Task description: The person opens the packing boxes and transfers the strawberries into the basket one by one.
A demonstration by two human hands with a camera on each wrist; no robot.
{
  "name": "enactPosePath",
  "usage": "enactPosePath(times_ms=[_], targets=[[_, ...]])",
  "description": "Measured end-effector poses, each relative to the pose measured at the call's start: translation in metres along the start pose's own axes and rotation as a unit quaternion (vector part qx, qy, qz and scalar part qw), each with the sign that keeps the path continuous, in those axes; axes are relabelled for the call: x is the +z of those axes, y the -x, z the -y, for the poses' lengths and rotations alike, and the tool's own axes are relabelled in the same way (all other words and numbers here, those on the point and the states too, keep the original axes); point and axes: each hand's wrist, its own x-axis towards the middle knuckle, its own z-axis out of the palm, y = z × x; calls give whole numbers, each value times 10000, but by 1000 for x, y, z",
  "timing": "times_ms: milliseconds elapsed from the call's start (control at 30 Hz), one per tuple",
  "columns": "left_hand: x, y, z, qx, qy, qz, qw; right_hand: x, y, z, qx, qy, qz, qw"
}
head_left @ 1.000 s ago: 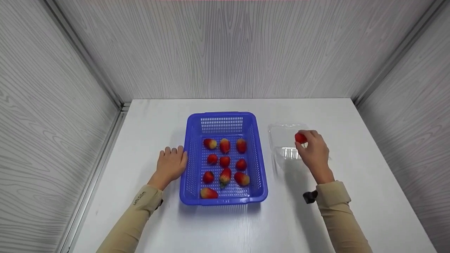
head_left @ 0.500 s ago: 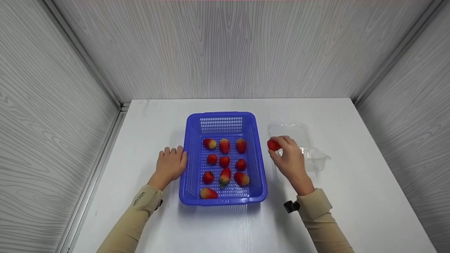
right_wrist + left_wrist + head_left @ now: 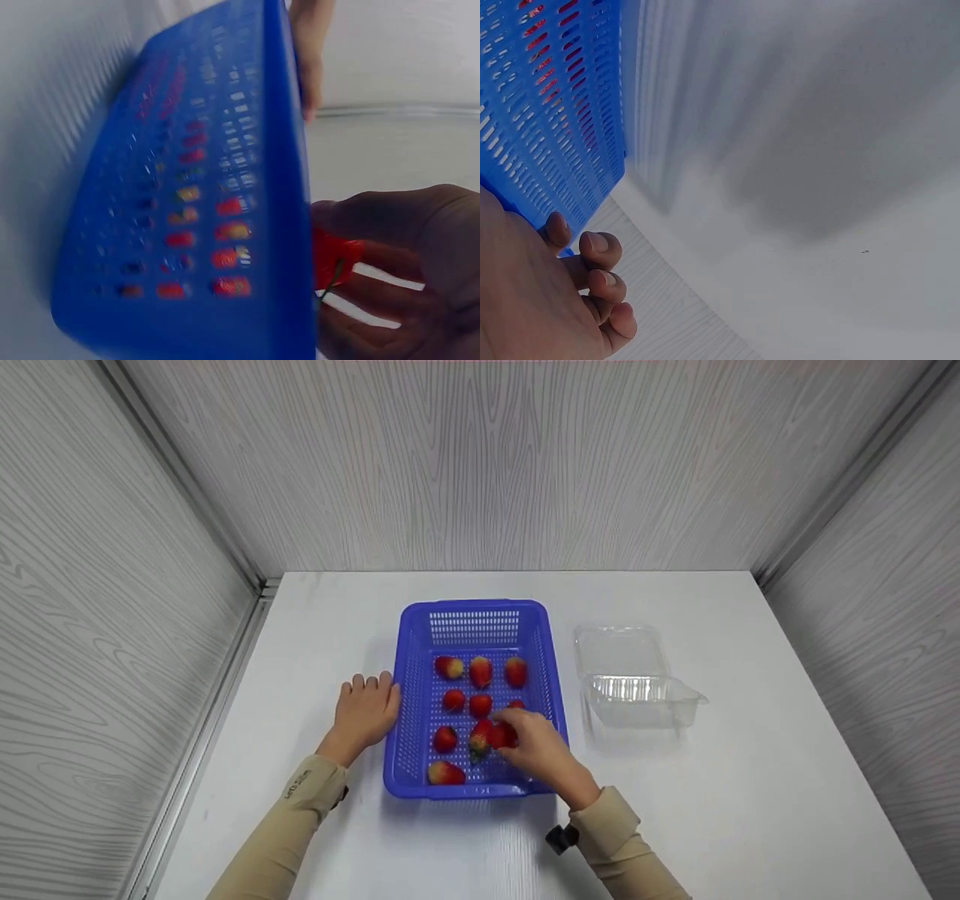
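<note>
A blue perforated plastic basket [image 3: 480, 791] stands mid-table in the head view, with several red strawberries [image 3: 480, 671] spread over its floor, some with pale yellowish ends. Over the basket's right front part is my right hand [image 3: 536, 746], its thumb and fingers pinching a strawberry [image 3: 330, 259] whose thin green stem shows in the right wrist view. This hand hides part of the fruit beneath it. At the basket's left side, my left hand [image 3: 365, 711] touches the rim at its thumb side. Its fingers [image 3: 604, 251] are loosely bent, holding nothing, in the left wrist view.
A transparent plastic clamshell box [image 3: 641, 701] stands right of the basket, its lid [image 3: 621, 651] laid back toward the rear wall. Pale wood-grain panels [image 3: 480, 465] enclose the white table [image 3: 750, 810] at the back and both sides.
My right hand has carried the strawberry leftward from above the transparent box, past the basket's right rim, and down into the basket. The left hand has stayed in place.
</note>
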Motion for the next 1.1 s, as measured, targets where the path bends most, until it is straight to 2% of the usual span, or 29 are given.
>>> enactPosePath(times_ms=[100, 267, 433, 533, 733, 967, 1100], targets=[[1, 2, 0, 5, 20, -59, 10000, 11, 0, 3, 353, -134, 603, 9975], [1, 2, 2, 24, -52, -24, 10000, 26, -2, 5, 707, -269, 1136, 9906], [1, 1, 3, 12, -107, -1, 9999, 35, -5, 6, 1028, -230, 1300, 9859], [1, 0, 3, 26, -82, 16, 10000, 37, -8, 5, 1154, -24, 1343, 9842], [0, -2, 2, 47, -92, -35, 9999, 41, -12, 3, 1171, 331, 1469, 9816], [0, -2, 1, 27, -110, 5, 9999, 41, -11, 3, 1000, 406, 1560, 9818], [-1, 0, 3, 74, -92, 1, 9999, 39, -10, 9, 1106, 375, 1533, 9813]])
